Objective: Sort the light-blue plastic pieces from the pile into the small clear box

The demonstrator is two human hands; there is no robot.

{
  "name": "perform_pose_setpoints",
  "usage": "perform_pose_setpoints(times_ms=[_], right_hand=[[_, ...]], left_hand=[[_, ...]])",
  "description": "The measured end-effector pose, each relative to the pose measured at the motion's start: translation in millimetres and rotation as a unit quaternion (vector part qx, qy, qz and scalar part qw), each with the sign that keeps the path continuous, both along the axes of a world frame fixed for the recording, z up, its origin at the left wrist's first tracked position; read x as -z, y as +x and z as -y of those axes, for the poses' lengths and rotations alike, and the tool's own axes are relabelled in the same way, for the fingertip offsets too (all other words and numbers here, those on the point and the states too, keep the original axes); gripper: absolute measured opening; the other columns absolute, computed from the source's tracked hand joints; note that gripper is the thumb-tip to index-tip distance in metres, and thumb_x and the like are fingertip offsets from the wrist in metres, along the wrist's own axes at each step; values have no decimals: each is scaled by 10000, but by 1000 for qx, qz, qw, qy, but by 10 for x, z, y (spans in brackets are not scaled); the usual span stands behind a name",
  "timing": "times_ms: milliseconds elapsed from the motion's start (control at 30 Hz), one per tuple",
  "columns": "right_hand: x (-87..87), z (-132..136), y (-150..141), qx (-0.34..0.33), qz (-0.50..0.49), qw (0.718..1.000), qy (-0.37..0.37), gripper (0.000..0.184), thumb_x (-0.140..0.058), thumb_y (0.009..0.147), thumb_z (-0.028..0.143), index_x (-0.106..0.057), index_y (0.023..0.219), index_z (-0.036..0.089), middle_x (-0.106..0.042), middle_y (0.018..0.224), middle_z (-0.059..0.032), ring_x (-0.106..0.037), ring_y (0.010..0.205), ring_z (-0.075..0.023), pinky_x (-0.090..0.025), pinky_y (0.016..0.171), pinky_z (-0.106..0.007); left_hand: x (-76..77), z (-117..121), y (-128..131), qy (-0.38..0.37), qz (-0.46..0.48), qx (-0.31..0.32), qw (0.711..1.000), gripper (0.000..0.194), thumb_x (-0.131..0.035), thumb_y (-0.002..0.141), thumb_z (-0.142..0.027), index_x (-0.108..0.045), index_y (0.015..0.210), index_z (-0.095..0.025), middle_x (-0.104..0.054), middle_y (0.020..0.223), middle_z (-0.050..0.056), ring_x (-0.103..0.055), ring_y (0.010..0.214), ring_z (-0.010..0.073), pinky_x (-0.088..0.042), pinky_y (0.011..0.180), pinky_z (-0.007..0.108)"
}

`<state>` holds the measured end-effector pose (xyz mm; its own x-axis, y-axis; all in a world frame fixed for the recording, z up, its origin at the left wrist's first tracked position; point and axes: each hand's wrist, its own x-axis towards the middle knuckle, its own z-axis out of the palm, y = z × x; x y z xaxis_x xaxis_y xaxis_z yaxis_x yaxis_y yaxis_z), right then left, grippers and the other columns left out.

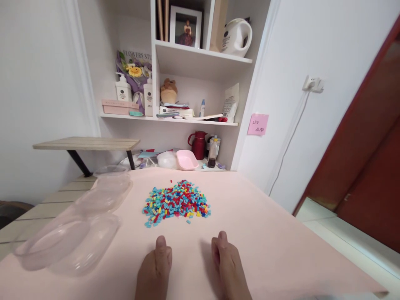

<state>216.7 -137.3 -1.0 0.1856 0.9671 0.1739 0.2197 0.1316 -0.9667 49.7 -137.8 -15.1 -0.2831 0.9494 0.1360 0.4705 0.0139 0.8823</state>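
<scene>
My left hand (156,266) is curled into a loose fist with the thumb up, over the near part of the pink table cover (268,233). Level with it on the right, my right hand (228,262) is closed the same way. Neither hand shows anything held. Beyond both hands, apart from them, lies a spread heap of small toy bricks (178,202) in blue, red, yellow and a little green. One brick (188,222) lies loose at the heap's near edge. Left of my left hand are several clear plastic containers (84,246), some overlapping.
A small wooden stand (87,143) rises at the back left. Along the back are a pink basin (186,160), a dark red jug (198,145) and a bottle (213,152) of dark liquid. White shelves (200,54) stand behind. A pink note (258,124) is on the wall.
</scene>
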Motion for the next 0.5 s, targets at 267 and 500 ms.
perform_pose_setpoints(times_ms=[267, 500], right_hand=[[58, -36, 29, -3, 2, 1000, 2, 611, -211, 915, 708, -252, 540, 227, -217, 527, 37, -271, 520, -134, -179, 526, -310], [48, -21, 26, 0, 14, 1000, 1, 614, -189, 912, 709, -256, 538, 227, -208, 537, 36, -283, 537, -143, -182, 548, -311]], left_hand=[[-133, 52, 24, -13, 14, 18, 1000, 642, -33, 853, -741, -213, 453, -273, -215, 423, -40, -323, 458, 165, -240, 536, 321], [-205, 92, 59, -17, 15, 13, 1000, 620, -30, 861, -726, -182, 475, -266, -192, 451, -41, -317, 475, 162, -224, 547, 320]])
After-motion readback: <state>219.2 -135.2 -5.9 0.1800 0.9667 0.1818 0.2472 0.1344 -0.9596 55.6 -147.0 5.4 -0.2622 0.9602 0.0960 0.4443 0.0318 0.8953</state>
